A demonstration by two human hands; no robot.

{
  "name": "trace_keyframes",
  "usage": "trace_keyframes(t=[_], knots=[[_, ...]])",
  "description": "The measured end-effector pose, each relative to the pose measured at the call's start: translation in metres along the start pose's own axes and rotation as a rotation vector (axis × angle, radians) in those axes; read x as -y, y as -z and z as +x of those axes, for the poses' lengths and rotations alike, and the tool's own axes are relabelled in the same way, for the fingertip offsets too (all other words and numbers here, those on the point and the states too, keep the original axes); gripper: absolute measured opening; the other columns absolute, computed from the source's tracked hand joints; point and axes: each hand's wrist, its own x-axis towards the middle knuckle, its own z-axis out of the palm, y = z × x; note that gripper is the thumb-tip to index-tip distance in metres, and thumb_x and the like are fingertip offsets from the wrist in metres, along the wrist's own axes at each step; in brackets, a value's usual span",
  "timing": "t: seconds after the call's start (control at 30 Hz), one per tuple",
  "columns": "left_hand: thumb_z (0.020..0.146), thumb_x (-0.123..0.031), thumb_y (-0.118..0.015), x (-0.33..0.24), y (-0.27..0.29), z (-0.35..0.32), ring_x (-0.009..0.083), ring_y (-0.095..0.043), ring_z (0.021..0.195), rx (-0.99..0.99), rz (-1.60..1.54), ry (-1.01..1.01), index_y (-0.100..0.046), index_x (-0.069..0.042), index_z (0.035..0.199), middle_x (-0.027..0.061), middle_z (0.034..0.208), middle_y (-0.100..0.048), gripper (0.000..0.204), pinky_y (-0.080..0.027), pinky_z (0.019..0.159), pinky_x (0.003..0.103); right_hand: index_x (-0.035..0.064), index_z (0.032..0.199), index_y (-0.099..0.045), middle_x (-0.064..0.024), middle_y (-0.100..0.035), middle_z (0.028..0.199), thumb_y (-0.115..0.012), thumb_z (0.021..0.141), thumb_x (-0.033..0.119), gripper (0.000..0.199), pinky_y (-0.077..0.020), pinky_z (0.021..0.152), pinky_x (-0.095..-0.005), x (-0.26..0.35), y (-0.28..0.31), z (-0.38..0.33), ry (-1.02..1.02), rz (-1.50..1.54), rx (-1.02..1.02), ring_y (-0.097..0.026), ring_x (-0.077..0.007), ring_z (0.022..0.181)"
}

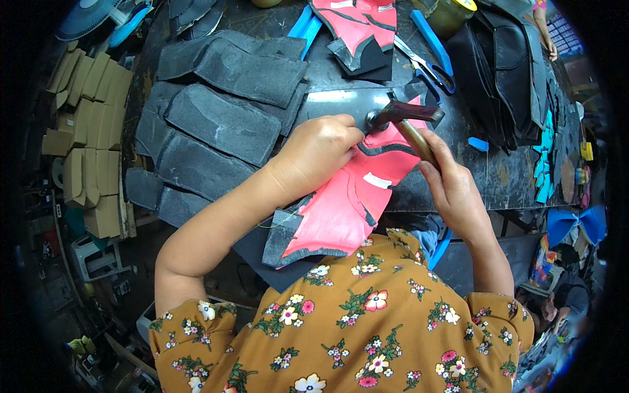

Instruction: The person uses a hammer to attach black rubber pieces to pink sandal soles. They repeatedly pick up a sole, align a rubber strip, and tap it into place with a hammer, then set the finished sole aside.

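Note:
My right hand (pixel 452 187) is closed round the wooden handle of a hammer (pixel 413 135). The hammer's dark metal head rests on or just above the upper part of a pink piece with black edging (pixel 337 213), which looks like a boot upper. My left hand (pixel 324 147) is closed at that piece's left edge, close to the hammer head, with its fingertips mostly hidden. Under the upper part of the piece lies a smooth grey plate (pixel 334 103). The piece's lower end hangs over the table edge towards me.
Dark grey layered pieces (pixel 219 121) cover the table's left side. Blue-handled scissors (pixel 426 69), more pink pieces (pixel 357 23) and blue strips (pixel 432 42) lie at the back. A pile of black pieces (pixel 498 72) stands at the right. Cardboard boxes (pixel 95 131) are stacked far left.

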Motion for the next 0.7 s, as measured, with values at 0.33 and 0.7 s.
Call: trace_keyframes(t=[0.33,0.7], knots=[[0.088,-0.010,-0.075,-0.003,-0.004,-0.005,0.0370,-0.071,0.090,-0.074,-0.013,0.003,-0.076,0.000,0.099,0.0162,0.093,-0.069,0.015,-0.058,0.081,0.045,0.0077,0.154,-0.044,-0.0289,-0.073,0.107,-0.065,0.102,0.009,0.056,-0.0569,0.079,-0.0553,0.004,-0.003,-0.004,0.180,-0.037,-0.034,-0.071,-0.0491,0.097],[0.097,-0.008,-0.074,-0.008,0.019,-0.002,0.0090,-0.064,0.075,0.262,-0.436,0.409,-0.064,0.003,0.134,0.0066,0.097,-0.066,0.040,-0.052,0.067,0.026,0.0090,0.152,-0.048,-0.0285,-0.073,0.104,-0.064,0.104,0.013,0.051,-0.0568,0.080,-0.0537,0.003,0.002,-0.006,0.087,-0.094,0.141,-0.071,-0.0492,0.097]])
